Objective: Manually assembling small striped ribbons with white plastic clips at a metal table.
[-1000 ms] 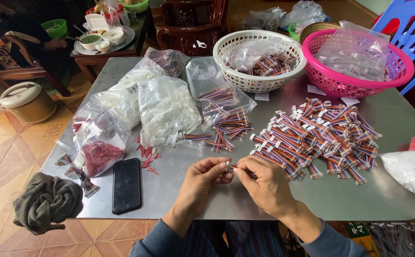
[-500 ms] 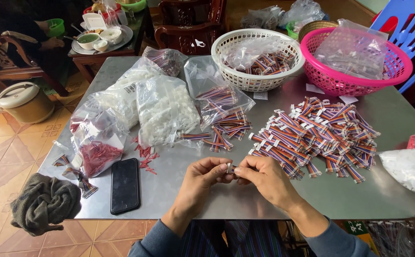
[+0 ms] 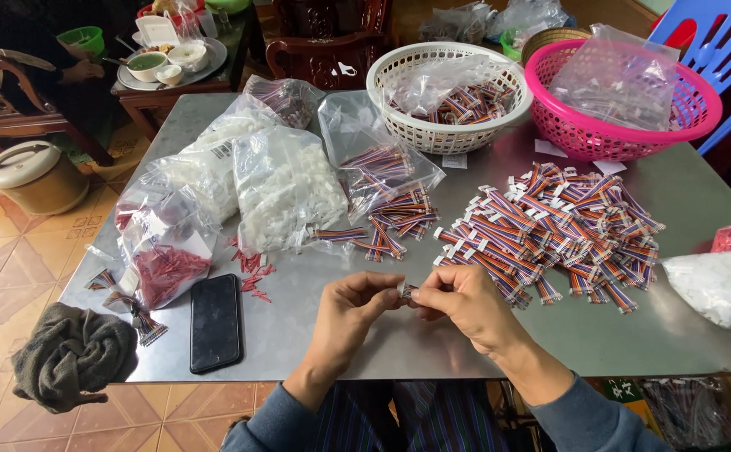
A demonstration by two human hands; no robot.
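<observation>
My left hand [image 3: 350, 314] and my right hand [image 3: 459, 303] meet over the near middle of a grey metal table [image 3: 315, 335]. Together they pinch a small white connector [image 3: 403, 290] with short coloured wires, most of it hidden by the fingers. Just right of the hands lies a big heap of multicoloured ribbon cables with white connectors [image 3: 554, 226]. A smaller loose bunch of cables [image 3: 382, 226] lies beyond the hands, spilling from a clear bag.
A black phone [image 3: 216, 321] lies at the near left, beside a bag of red parts [image 3: 163, 264] and bags of white parts [image 3: 282, 188]. A white basket [image 3: 447, 94] and a pink basket [image 3: 625, 100] stand at the back. A dark cloth [image 3: 72, 356] hangs off the left corner.
Both hands stay together on the small connector, with only slight finger movement. Nothing else on the table has moved.
</observation>
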